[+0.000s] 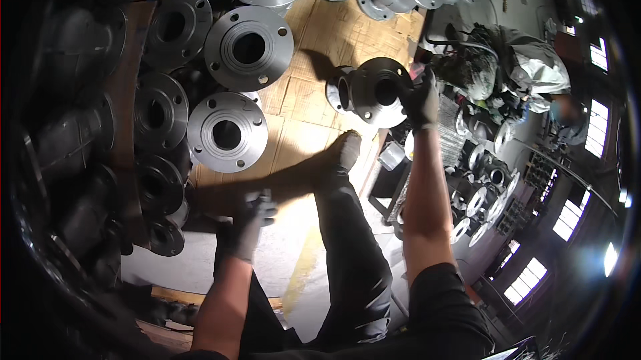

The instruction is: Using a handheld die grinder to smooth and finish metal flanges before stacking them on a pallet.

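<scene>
My right hand [422,101], in a dark glove with a pale back, grips the rim of a grey flanged metal valve body [376,114]. Its round face with bolt holes is turned up toward me, and a second flange shows on its left side. The fingertips are partly hidden at the flange's centre hole. Lower down, my left hand [250,226], gloved too, hangs above my left leg with fingers loosely apart and nothing in them. Nearest to it is a bright flanged casting [203,139] standing on the cardboard [304,103].
Rows of similar flanged castings [276,53] fill the left, with more [380,7] at the far edge. My foot [348,149] rests on the cardboard. Rightward are a heap of bags [534,59] and further metal parts [477,201]; a person [567,116] is beyond.
</scene>
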A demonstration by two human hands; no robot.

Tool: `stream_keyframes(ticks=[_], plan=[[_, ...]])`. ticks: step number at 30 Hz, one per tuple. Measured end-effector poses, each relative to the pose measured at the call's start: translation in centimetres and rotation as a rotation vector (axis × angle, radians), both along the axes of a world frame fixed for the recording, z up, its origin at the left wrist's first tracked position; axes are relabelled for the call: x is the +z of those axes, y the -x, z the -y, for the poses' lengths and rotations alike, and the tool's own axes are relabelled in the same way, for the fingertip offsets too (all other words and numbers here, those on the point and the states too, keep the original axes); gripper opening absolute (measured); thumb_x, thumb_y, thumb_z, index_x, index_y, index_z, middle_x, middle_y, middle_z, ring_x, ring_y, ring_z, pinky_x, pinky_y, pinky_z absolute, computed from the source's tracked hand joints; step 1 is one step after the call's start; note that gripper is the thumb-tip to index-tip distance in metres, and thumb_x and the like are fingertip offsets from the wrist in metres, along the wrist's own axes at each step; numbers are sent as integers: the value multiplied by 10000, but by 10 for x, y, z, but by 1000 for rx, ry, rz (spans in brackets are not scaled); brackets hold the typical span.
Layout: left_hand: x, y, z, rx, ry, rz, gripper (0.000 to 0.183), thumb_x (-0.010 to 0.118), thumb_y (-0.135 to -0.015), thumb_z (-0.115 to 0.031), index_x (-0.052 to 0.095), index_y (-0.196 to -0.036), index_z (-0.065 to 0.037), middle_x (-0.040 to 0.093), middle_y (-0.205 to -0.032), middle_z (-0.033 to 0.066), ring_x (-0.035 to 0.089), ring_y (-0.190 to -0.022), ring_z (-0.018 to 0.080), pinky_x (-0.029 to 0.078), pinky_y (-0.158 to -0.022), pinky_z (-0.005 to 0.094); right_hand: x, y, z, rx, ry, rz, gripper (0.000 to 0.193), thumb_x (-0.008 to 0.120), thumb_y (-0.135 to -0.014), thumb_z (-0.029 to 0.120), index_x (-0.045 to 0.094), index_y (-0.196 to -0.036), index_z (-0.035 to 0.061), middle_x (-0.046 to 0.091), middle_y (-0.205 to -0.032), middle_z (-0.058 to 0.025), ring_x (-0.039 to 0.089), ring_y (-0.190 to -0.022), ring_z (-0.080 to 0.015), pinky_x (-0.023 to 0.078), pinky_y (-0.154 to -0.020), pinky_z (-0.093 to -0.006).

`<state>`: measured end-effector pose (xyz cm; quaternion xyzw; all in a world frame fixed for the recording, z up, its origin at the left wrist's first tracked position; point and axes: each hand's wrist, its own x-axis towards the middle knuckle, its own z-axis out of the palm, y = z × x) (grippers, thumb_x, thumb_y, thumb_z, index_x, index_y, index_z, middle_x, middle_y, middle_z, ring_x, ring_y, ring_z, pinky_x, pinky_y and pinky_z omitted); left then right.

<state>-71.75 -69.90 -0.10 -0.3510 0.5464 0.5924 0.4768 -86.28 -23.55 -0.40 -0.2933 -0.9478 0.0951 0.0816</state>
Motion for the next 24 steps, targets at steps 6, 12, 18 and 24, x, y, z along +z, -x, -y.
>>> stream_keyframes(ticks=[6,12,18,24], plan=[[-37,4,-109,74,-199,-109,555,759,-1061,-370,535,-1418,-9,741,-1187,108,725,-1112,181,620,-902,368,-27,25,-39,304,898,250,515,870,-919,101,610,-1348,-19,772,-1188,-127,765,-1051,-184,634,-888,-327],[-75,5,-141,-127,-84,-167,569,796,-1031,-267,523,-1456,-7,703,-1289,109,713,-1120,174,597,-938,377,14,-61,65,153,465,326,277,863,-847,251,825,-1054,71,819,-964,-147,809,-878,-321,634,-795,-438],[-20,-83,-73,226,-391,230,858,893,-931,-199,429,-1651,-154,584,-1513,149,662,-1231,194,608,-970,443,48,-147,182,-44,538,378,448,938,-742,242,714,-1067,29,821,-977,-180,810,-936,-310,625,-846,-418],[48,-106,-1,589,-272,264,584,825,-949,-198,569,-1466,-109,680,-1352,81,708,-1213,249,643,-969,509,26,-206,273,-135,720,434,572,932,-694,254,687,-1149,7,786,-1024,-172,772,-943,-267,613,-856,-403]])
